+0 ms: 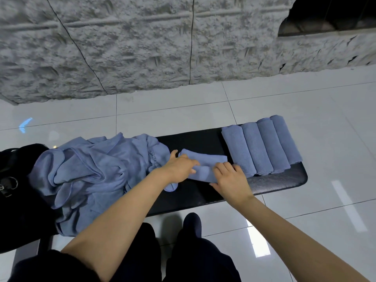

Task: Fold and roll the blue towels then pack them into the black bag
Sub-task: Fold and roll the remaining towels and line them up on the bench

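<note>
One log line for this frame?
step: rolling | left grip: holds half-rolled towel | right grip: holds same towel | done: four rolled towels on bench | pending: loose towel pile | black bag: far left

Both forearms [114,216] are shown bare, from the left hand [179,167] and the right hand [230,180] near the middle of the frame down to its lower edge. A dark, nearly black sleeve [50,265] is seen bunched on the left arm at lower left. Dark navy trousers [199,259], plain and loosely creased, are worn and fill the bottom centre.
</note>
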Action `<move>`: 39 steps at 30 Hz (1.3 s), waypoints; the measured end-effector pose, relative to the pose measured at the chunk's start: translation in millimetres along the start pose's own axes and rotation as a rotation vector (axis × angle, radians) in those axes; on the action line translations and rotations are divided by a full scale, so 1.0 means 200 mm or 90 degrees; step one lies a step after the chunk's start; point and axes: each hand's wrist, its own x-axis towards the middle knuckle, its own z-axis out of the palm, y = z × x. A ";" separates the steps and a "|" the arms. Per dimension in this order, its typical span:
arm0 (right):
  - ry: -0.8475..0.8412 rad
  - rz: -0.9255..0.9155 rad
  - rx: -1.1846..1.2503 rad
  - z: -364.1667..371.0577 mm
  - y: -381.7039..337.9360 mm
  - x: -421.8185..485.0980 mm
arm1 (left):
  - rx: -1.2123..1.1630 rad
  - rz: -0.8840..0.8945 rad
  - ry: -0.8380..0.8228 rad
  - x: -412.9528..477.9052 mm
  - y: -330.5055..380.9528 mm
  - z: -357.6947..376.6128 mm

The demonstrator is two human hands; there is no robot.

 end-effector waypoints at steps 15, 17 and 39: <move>-0.230 0.357 0.303 -0.12 0.01 0.12 | -0.204 -0.113 0.309 0.25 0.37 0.16; -0.250 0.307 0.143 -0.16 0.03 0.12 | -0.221 -0.111 0.309 0.30 0.41 0.16; -0.127 0.338 0.091 0.09 0.42 0.06 | -0.131 -0.198 0.318 0.53 0.53 0.13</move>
